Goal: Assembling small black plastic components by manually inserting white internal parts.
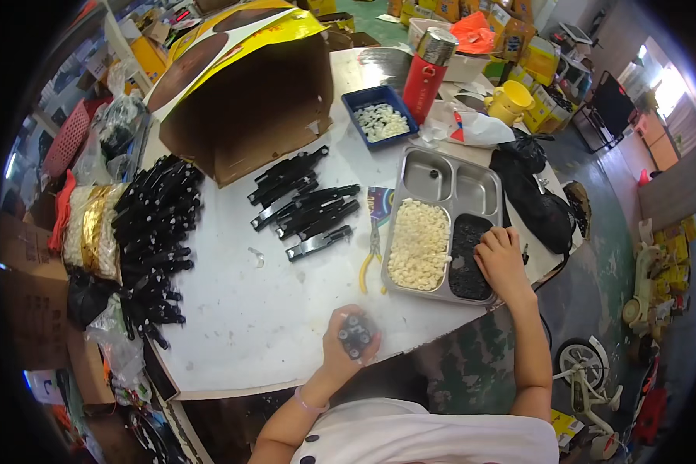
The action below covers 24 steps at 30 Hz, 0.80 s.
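Observation:
Near the table's front edge, my left hand (339, 346) is closed around a bundle of black plastic parts (355, 337), seen end-on with pale round tips. To the right, my right hand (504, 261) rests over a compartment of small black pieces (467, 284) in a steel divided tray (479, 168). Its fingers are bent together with the tips among the pieces; anything pinched there is too small to make out. Cream-coloured pellets (417, 243) fill the compartment beside it. Yellow-handled pliers (368, 267) lie left of the tray. Several long black parts (317, 209) lie mid-table.
A large pile of black parts (155, 224) covers the table's left side. An open cardboard box (247, 124) lies behind. Further back stand a blue tray (356, 100) of white pieces, a red flask (425, 85) and a yellow cup (510, 100). A black bag (530, 189) lies at right.

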Available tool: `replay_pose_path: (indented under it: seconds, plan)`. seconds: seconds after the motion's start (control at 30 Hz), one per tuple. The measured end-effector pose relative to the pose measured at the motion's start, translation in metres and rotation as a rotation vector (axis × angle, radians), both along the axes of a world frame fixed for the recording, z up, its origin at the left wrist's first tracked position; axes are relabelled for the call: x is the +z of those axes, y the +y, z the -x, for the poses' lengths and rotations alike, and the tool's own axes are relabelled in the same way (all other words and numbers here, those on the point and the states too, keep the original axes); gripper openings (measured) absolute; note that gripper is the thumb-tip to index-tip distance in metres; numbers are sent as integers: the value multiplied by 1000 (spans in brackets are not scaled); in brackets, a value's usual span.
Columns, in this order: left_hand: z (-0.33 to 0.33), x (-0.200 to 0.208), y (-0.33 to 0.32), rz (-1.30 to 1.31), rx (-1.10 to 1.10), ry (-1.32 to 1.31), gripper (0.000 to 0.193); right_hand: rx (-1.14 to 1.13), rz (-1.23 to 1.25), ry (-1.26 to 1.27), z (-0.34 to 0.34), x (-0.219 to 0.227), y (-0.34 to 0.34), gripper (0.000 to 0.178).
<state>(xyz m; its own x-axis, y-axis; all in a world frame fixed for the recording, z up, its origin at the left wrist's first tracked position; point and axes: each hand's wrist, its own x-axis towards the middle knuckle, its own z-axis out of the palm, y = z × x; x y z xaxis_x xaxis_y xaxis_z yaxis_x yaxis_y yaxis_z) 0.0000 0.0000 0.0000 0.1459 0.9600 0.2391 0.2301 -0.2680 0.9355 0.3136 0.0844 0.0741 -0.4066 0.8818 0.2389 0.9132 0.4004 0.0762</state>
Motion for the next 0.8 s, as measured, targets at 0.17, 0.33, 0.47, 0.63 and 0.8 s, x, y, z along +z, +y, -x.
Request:
replay_pose_path:
  seconds: [0.17,0.33,0.47,0.63,0.8]
  plan:
    - [-14,-2,-2,-131,87,-171,57,-10,-75,-98,5,11,4,14]
    - [-9,8,5,-125,67,-61,46,243,213,390,84,79,-10,14]
    - [-6,1,5,-238,-13,44,71,720,271,334,142,97,-8,15]
    - [-7,-1,5,-172,-31,61,68,811,277,-18,161,109,-1,17]
    - [-8,3,6,-208,-23,46,67,812,270,-215,170,124,-4,17]
